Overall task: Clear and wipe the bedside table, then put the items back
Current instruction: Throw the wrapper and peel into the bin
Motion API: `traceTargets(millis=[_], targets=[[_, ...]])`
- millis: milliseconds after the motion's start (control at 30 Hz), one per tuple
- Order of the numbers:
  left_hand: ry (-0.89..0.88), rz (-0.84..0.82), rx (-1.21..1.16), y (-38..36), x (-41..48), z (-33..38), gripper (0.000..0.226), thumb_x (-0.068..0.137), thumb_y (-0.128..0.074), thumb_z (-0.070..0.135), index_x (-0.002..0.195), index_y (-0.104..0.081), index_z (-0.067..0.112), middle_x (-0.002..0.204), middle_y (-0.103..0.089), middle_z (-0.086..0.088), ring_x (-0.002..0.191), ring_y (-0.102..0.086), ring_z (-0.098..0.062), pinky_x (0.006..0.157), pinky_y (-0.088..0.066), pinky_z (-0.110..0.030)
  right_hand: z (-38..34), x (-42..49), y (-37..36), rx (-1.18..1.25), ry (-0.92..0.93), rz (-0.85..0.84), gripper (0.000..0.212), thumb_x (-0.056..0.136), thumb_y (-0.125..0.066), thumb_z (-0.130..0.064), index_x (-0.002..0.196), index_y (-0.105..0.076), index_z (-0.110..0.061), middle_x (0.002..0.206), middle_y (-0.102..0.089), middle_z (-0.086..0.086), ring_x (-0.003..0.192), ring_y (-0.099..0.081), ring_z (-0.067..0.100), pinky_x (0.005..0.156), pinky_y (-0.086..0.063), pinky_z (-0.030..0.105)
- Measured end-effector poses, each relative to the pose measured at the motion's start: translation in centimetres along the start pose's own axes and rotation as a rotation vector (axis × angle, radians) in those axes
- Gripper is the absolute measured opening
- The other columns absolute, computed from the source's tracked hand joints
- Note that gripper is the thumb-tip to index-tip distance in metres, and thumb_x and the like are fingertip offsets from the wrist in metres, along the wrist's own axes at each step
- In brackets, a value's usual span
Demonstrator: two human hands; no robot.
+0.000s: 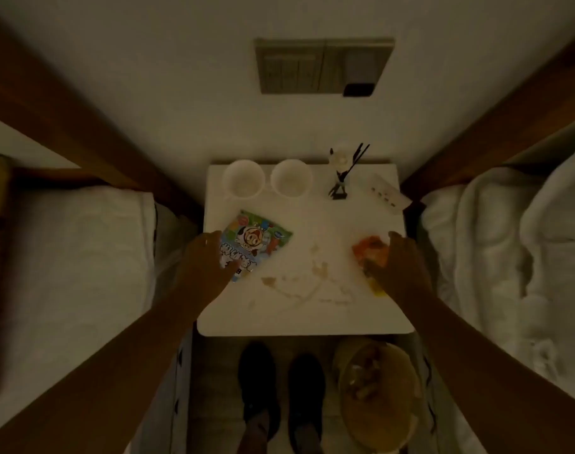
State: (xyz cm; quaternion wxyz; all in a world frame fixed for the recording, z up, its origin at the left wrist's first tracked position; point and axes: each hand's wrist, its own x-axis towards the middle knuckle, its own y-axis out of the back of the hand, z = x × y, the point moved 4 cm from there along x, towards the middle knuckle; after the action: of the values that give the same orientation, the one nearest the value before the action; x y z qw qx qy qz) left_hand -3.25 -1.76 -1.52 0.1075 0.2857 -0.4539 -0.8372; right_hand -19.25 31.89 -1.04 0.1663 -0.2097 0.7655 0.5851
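left hand (207,257): fingers (210,239) laid loosely spread on 1 cartoon snack packet (259,240), left side of counter (312,322) | right hand (397,267): fingers (395,239) arched over 1 orange wrapper (369,252), grip can't be told tbh | brown smears (299,285) seen between | parked behind: 2 white cups (243,183) (291,181), 1 reed diffuser (341,172), 1 power strip (389,193)

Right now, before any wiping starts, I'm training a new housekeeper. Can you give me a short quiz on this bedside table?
1. True or false: the white cups stand at the back of the table, near the wall.
2. What is the left hand on? A) power strip B) cartoon-cow snack packet C) diffuser
3. Fill in: the orange wrapper lies under the ____ hand.
Key: 1 true; 2 B; 3 right hand.
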Motion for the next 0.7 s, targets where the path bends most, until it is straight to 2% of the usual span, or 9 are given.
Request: traceTargets(millis=[100, 233, 367, 467, 500, 567, 633, 700], targets=[[0.081, 0.027, 0.005, -1.5, 1.1, -1.7, 0.073, 0.081, -0.073, 0.035, 0.140, -0.038, 0.010, 0.134, -0.046, -0.018, 0.119, -0.050, -0.035, 0.093, -0.049, -0.053, 0.9, 1.3, -1.7, -0.065, -0.054, 0.006, 0.090, 0.078, -0.071, -0.050, 0.146, -0.027, -0.012, 0.142, -0.037, 0.019, 0.129, -0.039, 0.040, 0.100, -0.043, 0.054], [0.169, 0.017, -0.052, -2.7, 2.1, -3.4, 0.078, 0.081, -0.073, 0.032, 0.144, -0.031, 0.013, 0.134, -0.045, -0.018, 0.118, -0.053, -0.035, 0.090, -0.051, -0.055, 1.1, 2.0, -3.0, -0.117, -0.077, 0.062, 0.084, 0.078, -0.071, -0.051, 0.142, -0.030, -0.014, 0.135, -0.041, 0.020, 0.126, -0.042, 0.043, 0.099, -0.041, 0.055], [0.187, 0.071, 0.067, -2.8, 2.0, -3.4, 0.072, 0.079, -0.075, 0.032, 0.138, -0.037, 0.015, 0.126, -0.047, -0.018, 0.115, -0.050, -0.037, 0.090, -0.049, -0.058, 1.1, 2.2, -3.4, -0.072, -0.080, 0.011, 0.056, 0.085, -0.064, -0.037, 0.131, -0.042, -0.013, 0.125, -0.049, 0.016, 0.113, -0.050, 0.038, 0.086, -0.049, 0.047], [0.175, 0.062, 0.052, -2.9, 2.2, -3.2, 0.058, 0.079, -0.076, 0.029, 0.126, -0.045, 0.013, 0.117, -0.052, -0.016, 0.106, -0.056, -0.034, 0.085, -0.053, -0.054, 0.7, 2.1, -3.2, -0.118, 0.020, 0.023, 0.028, 0.083, -0.059, -0.026, 0.110, -0.054, -0.020, 0.110, -0.052, 0.009, 0.096, -0.054, 0.032, 0.072, -0.047, 0.039], [0.183, 0.056, 0.040, -2.8, 2.3, -3.0, 0.052, 0.080, -0.075, 0.027, 0.121, -0.047, 0.013, 0.114, -0.053, -0.015, 0.103, -0.058, -0.033, 0.083, -0.054, -0.052, 0.5, 1.9, -2.9, -0.085, 0.066, 0.066, 0.020, 0.082, -0.059, -0.024, 0.102, -0.057, -0.027, 0.107, -0.053, 0.007, 0.091, -0.055, 0.030, 0.070, -0.048, 0.037], [0.213, 0.032, -0.022, -2.9, 2.4, -2.8, 0.037, 0.084, -0.072, 0.022, 0.113, -0.051, 0.012, 0.110, -0.056, -0.014, 0.099, -0.061, -0.032, 0.080, -0.056, -0.049, 0.4, 1.3, -2.6, 0.118, 0.061, 0.110, 0.019, 0.084, -0.055, -0.026, 0.097, -0.056, -0.040, 0.104, -0.056, 0.003, 0.088, -0.056, 0.027, 0.071, -0.048, 0.036], [0.237, -0.011, -0.118, -2.9, 2.0, -2.3, 0.025, 0.088, -0.068, 0.019, 0.107, -0.054, 0.009, 0.106, -0.059, -0.015, 0.094, -0.064, -0.030, 0.075, -0.058, -0.045, 0.7, 0.7, -2.2, 0.233, -0.016, 0.144, 0.019, 0.082, -0.053, -0.031, 0.101, -0.053, -0.031, 0.101, -0.058, 0.003, 0.085, -0.058, 0.027, 0.069, -0.047, 0.036], [0.252, -0.019, -0.206, -2.7, 0.9, -1.8, 0.017, 0.090, -0.065, 0.016, 0.102, -0.056, 0.007, 0.100, -0.063, -0.015, 0.088, -0.066, -0.027, 0.063, -0.056, -0.033, 0.8, -0.3, -1.8, 0.367, -0.126, 0.134, 0.022, 0.076, -0.052, -0.042, 0.091, -0.047, -0.027, 0.088, -0.060, -0.002, 0.070, -0.062, 0.020, 0.060, -0.050, 0.033]])
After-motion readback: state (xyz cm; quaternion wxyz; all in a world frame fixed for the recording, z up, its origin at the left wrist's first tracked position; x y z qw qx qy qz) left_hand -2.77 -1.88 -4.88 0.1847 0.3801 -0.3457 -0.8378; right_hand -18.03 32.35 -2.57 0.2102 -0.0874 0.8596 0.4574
